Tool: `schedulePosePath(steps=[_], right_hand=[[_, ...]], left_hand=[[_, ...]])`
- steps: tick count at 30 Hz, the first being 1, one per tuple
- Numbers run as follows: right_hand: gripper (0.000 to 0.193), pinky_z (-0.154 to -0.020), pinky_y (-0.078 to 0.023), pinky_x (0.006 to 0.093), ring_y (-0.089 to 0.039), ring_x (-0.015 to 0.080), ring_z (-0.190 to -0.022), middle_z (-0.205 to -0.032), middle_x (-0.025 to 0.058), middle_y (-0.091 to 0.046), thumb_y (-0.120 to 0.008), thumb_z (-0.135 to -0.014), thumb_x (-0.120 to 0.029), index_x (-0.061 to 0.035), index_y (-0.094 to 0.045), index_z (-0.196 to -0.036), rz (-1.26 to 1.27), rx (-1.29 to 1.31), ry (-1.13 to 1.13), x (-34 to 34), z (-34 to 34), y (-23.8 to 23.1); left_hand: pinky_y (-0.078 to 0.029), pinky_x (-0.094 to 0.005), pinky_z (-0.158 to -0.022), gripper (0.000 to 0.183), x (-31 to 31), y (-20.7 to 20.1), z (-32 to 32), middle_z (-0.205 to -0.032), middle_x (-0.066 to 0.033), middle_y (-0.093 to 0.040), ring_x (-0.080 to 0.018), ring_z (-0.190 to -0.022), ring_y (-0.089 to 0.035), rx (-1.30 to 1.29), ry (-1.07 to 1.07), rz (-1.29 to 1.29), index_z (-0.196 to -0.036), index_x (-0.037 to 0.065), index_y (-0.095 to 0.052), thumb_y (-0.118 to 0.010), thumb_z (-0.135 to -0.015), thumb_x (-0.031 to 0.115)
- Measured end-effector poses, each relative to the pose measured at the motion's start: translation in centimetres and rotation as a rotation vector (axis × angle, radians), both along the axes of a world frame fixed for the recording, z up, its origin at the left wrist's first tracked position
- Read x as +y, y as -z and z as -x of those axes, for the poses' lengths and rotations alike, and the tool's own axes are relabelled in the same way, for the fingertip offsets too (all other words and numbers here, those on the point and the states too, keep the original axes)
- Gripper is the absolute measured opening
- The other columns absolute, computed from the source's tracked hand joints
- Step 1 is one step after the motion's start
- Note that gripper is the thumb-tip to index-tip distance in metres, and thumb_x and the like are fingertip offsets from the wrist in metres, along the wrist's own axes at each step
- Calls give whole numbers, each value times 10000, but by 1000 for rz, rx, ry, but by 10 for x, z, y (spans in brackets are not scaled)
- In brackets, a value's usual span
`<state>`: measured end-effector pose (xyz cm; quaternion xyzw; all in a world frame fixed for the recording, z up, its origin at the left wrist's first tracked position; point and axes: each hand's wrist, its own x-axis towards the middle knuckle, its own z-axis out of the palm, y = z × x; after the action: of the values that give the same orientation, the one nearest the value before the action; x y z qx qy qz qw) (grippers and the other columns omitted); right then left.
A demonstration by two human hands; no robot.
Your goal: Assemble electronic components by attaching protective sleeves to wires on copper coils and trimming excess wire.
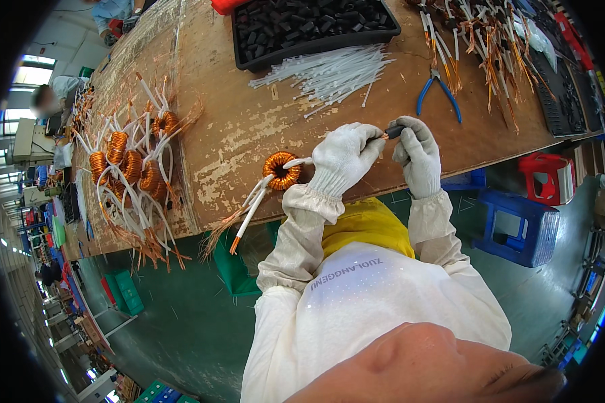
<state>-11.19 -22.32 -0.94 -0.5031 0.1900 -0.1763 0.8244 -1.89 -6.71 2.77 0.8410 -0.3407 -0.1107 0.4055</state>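
Observation:
Both my hands wear white knit gloves. My left hand (345,156) is closed around a white-sleeved wire lead of a copper-wound ring coil (273,163), which lies on the table to its left. More sleeved leads with bare copper ends trail from this coil towards the front edge. Pinched in my right hand (420,156) is a small black sleeve (394,131). It meets the bare copper end (384,136) that sticks out from my left fingers; how far the copper goes in is hidden.
Beyond my hands lie white cable ties (329,72) and a black tray (249,66) of small black pieces. Blue-handled pliers (439,94) rest at right, near bundled leads (494,54). Several finished-looking coils (132,166) are heaped at left. Blue (517,228) and red (548,178) stools stand right.

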Motion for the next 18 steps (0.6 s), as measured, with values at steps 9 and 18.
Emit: schedulePosePath(steps=[9,18], right_hand=[[231,-623,-428,201,-494,31,-682,-996,13,-685,-558,-1060,-126,-27,-665,-1239,157,-26,18,-3,0,-5],[257,-644,-444,206,-513,34,-712,-1002,10,-674,-586,-1048,-148,-34,-646,-1271,104,-12,0,-3,4,-4]], left_hand=[[-527,-298,-719,279,0,-6,-2,-922,-81,-710,-147,-803,-650,244,-14,44,-1156,46,-741,-697,-952,231],[-489,-299,-774,319,-5,-17,-22,-889,-57,-692,-132,-813,-607,582,44,-31,-1139,40,-731,-663,-957,294]])
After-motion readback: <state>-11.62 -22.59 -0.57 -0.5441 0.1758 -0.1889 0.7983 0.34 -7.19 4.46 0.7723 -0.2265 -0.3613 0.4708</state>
